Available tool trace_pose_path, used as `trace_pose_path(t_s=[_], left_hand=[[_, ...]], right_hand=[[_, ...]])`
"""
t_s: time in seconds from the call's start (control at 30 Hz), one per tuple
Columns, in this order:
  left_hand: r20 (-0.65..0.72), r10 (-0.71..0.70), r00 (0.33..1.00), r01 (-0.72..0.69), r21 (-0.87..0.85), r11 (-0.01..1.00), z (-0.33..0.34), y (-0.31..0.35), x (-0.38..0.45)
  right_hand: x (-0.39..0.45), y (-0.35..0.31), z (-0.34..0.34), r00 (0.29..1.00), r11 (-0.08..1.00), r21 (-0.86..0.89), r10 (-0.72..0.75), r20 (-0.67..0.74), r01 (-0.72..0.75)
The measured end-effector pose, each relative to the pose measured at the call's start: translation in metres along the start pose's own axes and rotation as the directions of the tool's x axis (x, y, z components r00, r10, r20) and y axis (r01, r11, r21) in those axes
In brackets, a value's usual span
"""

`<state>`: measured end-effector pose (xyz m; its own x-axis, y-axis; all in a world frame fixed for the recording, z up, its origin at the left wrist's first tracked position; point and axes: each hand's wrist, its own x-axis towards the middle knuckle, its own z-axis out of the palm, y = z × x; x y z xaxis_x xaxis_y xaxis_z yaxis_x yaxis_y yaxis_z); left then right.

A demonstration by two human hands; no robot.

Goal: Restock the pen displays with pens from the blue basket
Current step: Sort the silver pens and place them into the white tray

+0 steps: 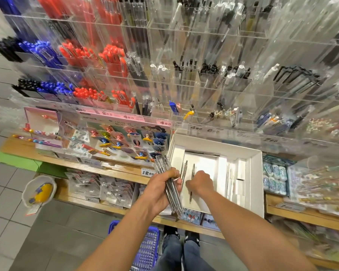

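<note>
My left hand [161,189] grips a bundle of clear pens [169,184] upright over the shelf edge. My right hand [200,181] is inside a white cardboard box [255,173] on the shelf, fingers closed around a pen [191,194] lying on the box's white insert. Two more pens [185,169] lie loose in the box beside it. The blue basket [145,249] stands on the floor at my feet, partly hidden by my left forearm. Clear acrylic pen displays [184,85] rise behind the box, with red, blue, black and clear pens.
A wooden shelf [125,173] carries a novelty pen stand [129,141] on the left and eraser packs [274,178] on the right. A lower shelf holds packaged items. A white bowl-shaped object with a yellow thing [39,190] hangs at the lower left.
</note>
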<state>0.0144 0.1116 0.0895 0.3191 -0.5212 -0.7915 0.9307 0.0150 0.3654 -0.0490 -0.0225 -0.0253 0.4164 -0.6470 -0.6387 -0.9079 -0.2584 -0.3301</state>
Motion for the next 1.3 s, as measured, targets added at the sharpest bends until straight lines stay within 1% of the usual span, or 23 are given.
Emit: trace_pose_path(t_s=[0.07,0.1,0.17,0.23,0.3,0.33,0.4,0.47,0.53,0.57,0.67,0.73,0.77,0.83,0.9,0.93,0.97,1.03,1.07,1.17,1.3], left_hand=[[0.003,0.007,1.000,-0.007,-0.004,1.000,0.001,-0.001,0.000],[0.008,0.015,1.000,-0.015,-0.011,1.000,0.001,-0.001,0.001],[0.019,0.033,0.999,-0.032,-0.005,0.999,0.001,-0.003,0.004],[0.036,0.040,0.999,-0.041,0.030,0.999,0.002,-0.005,0.006],[0.070,0.033,0.997,-0.035,0.025,0.999,0.006,-0.008,0.006],[0.083,0.030,0.996,-0.031,0.009,0.999,0.009,-0.008,0.005],[0.073,0.032,0.997,-0.032,-0.012,0.999,0.016,-0.009,0.001],[0.030,0.057,0.998,-0.057,0.000,0.998,0.021,-0.010,-0.001],[0.000,0.078,0.997,-0.078,0.019,0.997,0.019,-0.011,0.000],[-0.008,0.082,0.997,-0.081,0.024,0.996,0.017,-0.011,0.001],[0.010,0.083,0.997,-0.083,0.037,0.996,0.010,-0.007,0.000],[0.014,0.101,0.995,-0.101,0.051,0.994,0.005,-0.005,0.000],[0.004,0.118,0.993,-0.118,0.042,0.992,0.001,-0.004,0.001],[-0.022,0.136,0.991,-0.135,0.015,0.991,-0.004,-0.003,0.001],[-0.023,0.136,0.990,-0.136,0.012,0.991,-0.007,-0.002,0.000],[-0.017,0.133,0.991,-0.133,0.009,0.991,-0.009,-0.002,-0.001],[-0.009,0.128,0.992,-0.128,0.003,0.992,-0.010,-0.002,-0.002],[0.003,0.118,0.993,-0.118,-0.017,0.993,-0.012,-0.002,-0.006],[0.009,0.116,0.993,-0.116,-0.023,0.993,-0.012,-0.003,-0.005],[-0.011,0.125,0.992,-0.125,-0.020,0.992,-0.016,0.000,-0.006],[-0.013,0.116,0.993,-0.116,-0.004,0.993,-0.018,0.001,-0.007]], right_hand=[[-0.007,-0.005,-0.014,0.999,0.996,0.087,-0.027,0.022,0.025],[-0.013,-0.006,-0.024,0.998,0.983,0.170,-0.067,0.012,0.064],[-0.034,-0.008,-0.045,0.988,0.910,0.387,-0.156,-0.009,0.147],[-0.063,-0.005,-0.065,0.957,0.828,0.496,-0.289,-0.020,0.260],[-0.089,-0.006,-0.075,0.912,0.774,0.522,-0.410,-0.018,0.359],[-0.100,-0.008,-0.075,0.892,0.764,0.508,-0.453,-0.019,0.399],[-0.112,-0.013,-0.073,0.853,0.766,0.412,-0.519,-0.059,0.494],[-0.116,-0.016,-0.071,0.818,0.765,0.308,-0.568,-0.089,0.565],[-0.117,-0.017,-0.070,0.815,0.768,0.288,-0.572,-0.095,0.572],[-0.117,-0.016,-0.070,0.822,0.762,0.328,-0.563,-0.088,0.558],[-0.110,-0.012,-0.071,0.855,0.679,0.609,-0.518,0.002,0.410],[-0.093,-0.007,-0.070,0.884,0.638,0.703,-0.467,0.028,0.315],[-0.082,-0.006,-0.067,0.909,0.646,0.714,-0.416,0.032,0.270],[-0.054,-0.005,-0.053,0.966,0.751,0.639,-0.255,0.044,0.169],[-0.029,-0.008,-0.033,0.993,0.875,0.481,-0.100,0.063,0.057],[-0.020,-0.009,-0.023,0.996,0.926,0.374,-0.074,0.058,0.047],[-0.012,-0.011,-0.013,0.996,0.961,0.268,-0.079,0.050,0.063],[0.000,-0.014,0.005,0.996,0.990,0.114,-0.082,0.038,0.077],[0.003,-0.013,0.008,0.998,0.995,0.080,-0.062,0.017,0.061],[0.012,-0.016,0.020,0.998,0.998,0.055,-0.022,-0.051,0.025],[0.008,-0.015,0.009,0.999,0.999,0.039,-0.017,-0.043,0.019]])
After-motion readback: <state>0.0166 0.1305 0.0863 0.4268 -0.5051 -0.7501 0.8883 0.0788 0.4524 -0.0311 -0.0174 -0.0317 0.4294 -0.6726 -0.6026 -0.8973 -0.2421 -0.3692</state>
